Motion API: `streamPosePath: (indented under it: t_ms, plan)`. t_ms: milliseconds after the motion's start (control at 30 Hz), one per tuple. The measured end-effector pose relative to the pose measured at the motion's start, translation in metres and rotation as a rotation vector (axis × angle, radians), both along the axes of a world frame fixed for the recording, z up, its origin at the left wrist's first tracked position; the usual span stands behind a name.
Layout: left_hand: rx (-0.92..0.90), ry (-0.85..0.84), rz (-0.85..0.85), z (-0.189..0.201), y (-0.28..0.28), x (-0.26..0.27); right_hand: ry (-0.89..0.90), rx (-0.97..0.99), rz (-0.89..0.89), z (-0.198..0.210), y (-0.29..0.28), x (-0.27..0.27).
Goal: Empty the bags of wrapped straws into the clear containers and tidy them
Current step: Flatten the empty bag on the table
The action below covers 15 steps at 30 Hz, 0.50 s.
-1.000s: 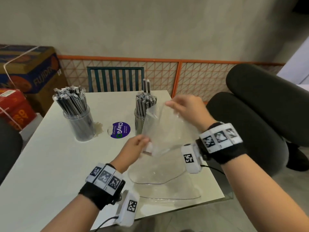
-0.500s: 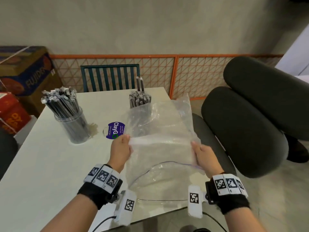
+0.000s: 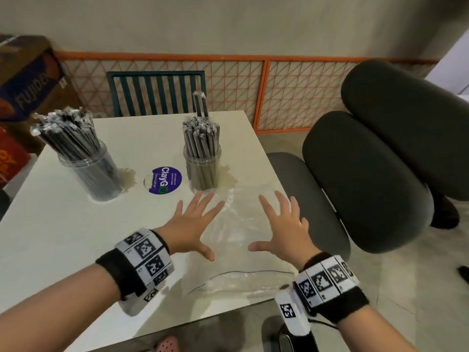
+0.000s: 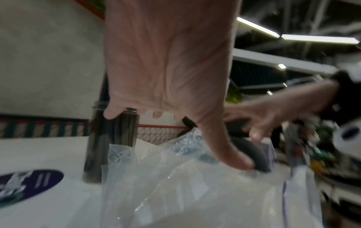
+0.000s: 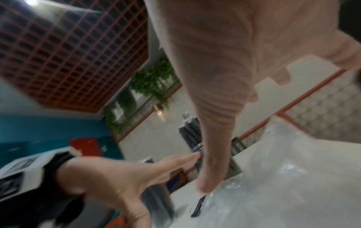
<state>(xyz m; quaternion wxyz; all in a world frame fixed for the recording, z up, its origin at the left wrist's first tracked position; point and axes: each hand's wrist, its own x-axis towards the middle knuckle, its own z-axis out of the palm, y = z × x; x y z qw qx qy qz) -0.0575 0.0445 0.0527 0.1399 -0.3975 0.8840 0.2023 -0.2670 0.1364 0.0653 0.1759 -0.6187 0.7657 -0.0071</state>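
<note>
Empty clear plastic bags (image 3: pixel 236 224) lie flat on the white table (image 3: pixel 63 237) near its right front corner. My left hand (image 3: pixel 193 219) and right hand (image 3: pixel 281 224) hover just over the bags, palms down, fingers spread and straight. The left wrist view shows the left hand (image 4: pixel 168 64) above crumpled plastic (image 4: pixel 195 185); the right wrist view shows the right hand (image 5: pixel 224 61) over plastic (image 5: pixel 293 177). Two clear containers stand behind: one (image 3: pixel 203 166) by the bags, one (image 3: pixel 88 171) at the left, both full of wrapped dark straws.
A round purple sticker (image 3: pixel 164 183) sits between the containers. A green slatted chair (image 3: pixel 154 92) stands behind the table, dark padded seats (image 3: pixel 368 174) at the right. Cardboard boxes (image 3: pixel 25 80) are stacked at the far left. An orange mesh fence (image 3: pixel 266 90) runs along the wall.
The bag I held up in both hands has gone down flat on the table. Both hands let go and now spread open above it.
</note>
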Motion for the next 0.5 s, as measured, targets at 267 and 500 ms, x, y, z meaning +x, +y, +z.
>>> streamPosePath:
  t_ms: [267,500]
  plan:
    - [-0.014,-0.350,-0.077,-0.087,-0.003,-0.030,0.113,0.516,0.296,-0.089,-0.046,0.008]
    - [0.120,-0.214,-0.040,-0.113,-0.006,-0.024,0.123,0.565,0.313,-0.105,-0.047,0.003]
